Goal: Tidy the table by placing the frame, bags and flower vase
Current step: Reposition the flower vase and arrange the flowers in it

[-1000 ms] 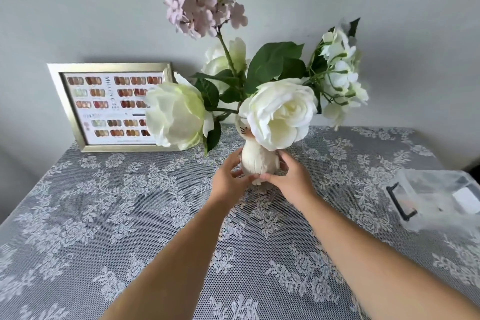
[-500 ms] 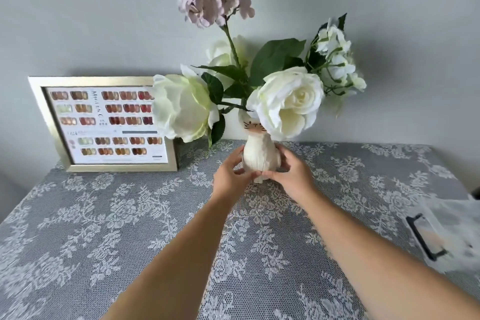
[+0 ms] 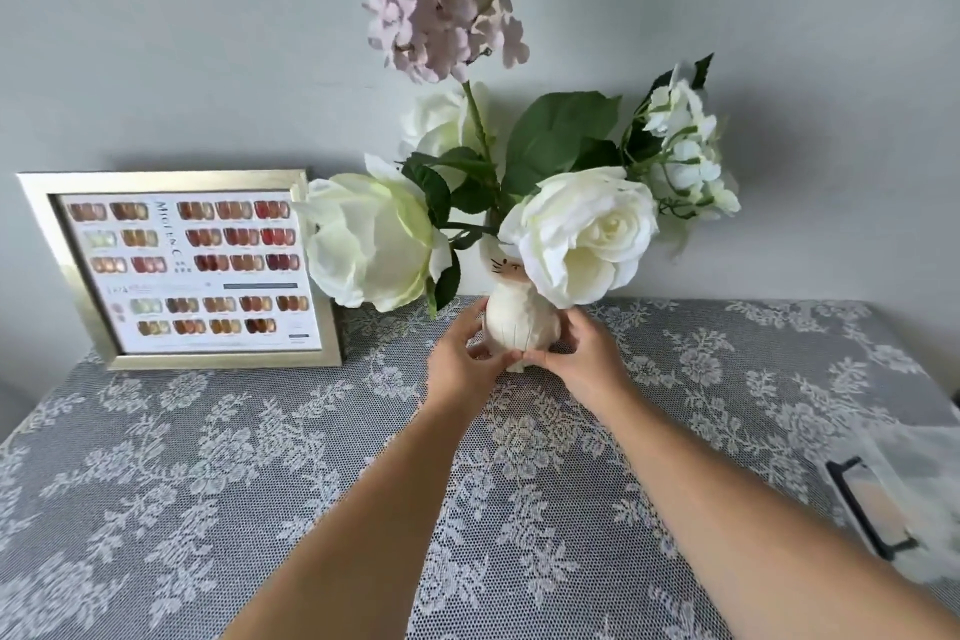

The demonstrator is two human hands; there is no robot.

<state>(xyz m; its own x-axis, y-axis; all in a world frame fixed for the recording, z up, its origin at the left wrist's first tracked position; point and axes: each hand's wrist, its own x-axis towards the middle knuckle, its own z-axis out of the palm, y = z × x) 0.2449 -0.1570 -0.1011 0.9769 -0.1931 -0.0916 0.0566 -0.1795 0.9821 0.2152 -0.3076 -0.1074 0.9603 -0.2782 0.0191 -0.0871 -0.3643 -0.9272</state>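
Observation:
A small cream cat-shaped flower vase (image 3: 519,322) stands near the back of the table, close to the wall. It carries big white roses (image 3: 582,234), green leaves and a tall pink bloom. My left hand (image 3: 460,364) cups its left side and my right hand (image 3: 584,361) cups its right side, thumbs meeting at its base. A gold frame (image 3: 187,270) with a chart of nail colours leans against the wall at the back left. A clear plastic bag (image 3: 904,499) with a black-edged item inside lies at the right edge.
A grey tablecloth (image 3: 208,473) with white lace flowers covers the table. The plain grey wall (image 3: 156,42) rises right behind the frame and the vase. The left rose overlaps the frame's right edge in this view.
Both hands have carried the vase away from me toward the wall, keeping the same hold. The frame and the bag have not moved on the table.

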